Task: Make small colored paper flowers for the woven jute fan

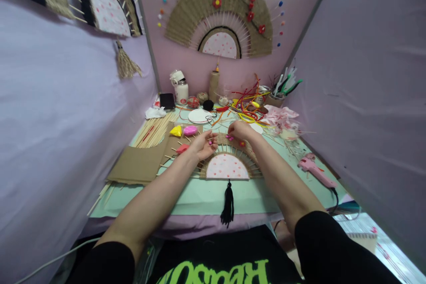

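Observation:
A fan of sticks and twine with a white dotted half circle [227, 167] lies at the middle of the green table, and a black tassel [228, 204] hangs from its lower edge. My left hand [205, 145] is palm up over the fan's upper left, fingers curled, with a small pink piece [210, 142] at the fingers. At the fan's top, my right hand [238, 129] has its fingers pinched together by small pink pieces [229, 137]; what is between the fingertips is too small to tell. A red flower [242, 143] sits on the twine band just right of them.
Yellow clay [176, 131] and pink clay [190, 130] lie on cardboard [135, 164] at the left. A pink glue gun [317, 171] rests at the right. Cords [248, 106], a bottle [181, 92] and a tool cup [275, 99] stand behind.

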Demonstrator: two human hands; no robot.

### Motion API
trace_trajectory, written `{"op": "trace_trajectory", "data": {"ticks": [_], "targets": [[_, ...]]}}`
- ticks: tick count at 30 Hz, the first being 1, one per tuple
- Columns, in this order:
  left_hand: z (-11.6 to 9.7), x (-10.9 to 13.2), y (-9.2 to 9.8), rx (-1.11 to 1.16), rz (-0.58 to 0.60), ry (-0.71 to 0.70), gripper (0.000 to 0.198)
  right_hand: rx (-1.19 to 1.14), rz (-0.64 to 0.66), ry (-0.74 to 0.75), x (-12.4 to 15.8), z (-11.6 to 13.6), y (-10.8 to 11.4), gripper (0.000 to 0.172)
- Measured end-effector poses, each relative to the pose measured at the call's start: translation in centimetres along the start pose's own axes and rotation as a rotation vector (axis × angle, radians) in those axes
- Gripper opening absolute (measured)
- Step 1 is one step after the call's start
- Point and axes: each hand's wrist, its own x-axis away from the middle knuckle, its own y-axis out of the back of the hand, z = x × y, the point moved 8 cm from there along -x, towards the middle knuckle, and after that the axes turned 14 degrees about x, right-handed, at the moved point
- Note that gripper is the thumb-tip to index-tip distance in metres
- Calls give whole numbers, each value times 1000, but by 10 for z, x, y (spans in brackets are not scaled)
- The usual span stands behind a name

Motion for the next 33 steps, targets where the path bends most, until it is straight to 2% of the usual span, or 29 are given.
{"op": "trace_trajectory", "data": {"ticks": [7, 19, 23, 29, 33], "targets": [[0, -1, -1, -1, 5, 0, 24, 17, 82, 58, -10, 6, -11, 15], [-1, 0, -2, 23, 20, -6, 23, 71, 99, -24, -16, -4, -16, 25], [-1, 1, -4, 48, 28, -2, 23, 51, 88, -30, -15, -9, -15, 17], [-1, 2, -5, 31, 36, -8, 23, -13, 29, 41, -11, -3, -6, 22], [-1, 2, -5, 25, 47, -12, 23, -68, 33, 106, -8, 7, -7, 17]]}}
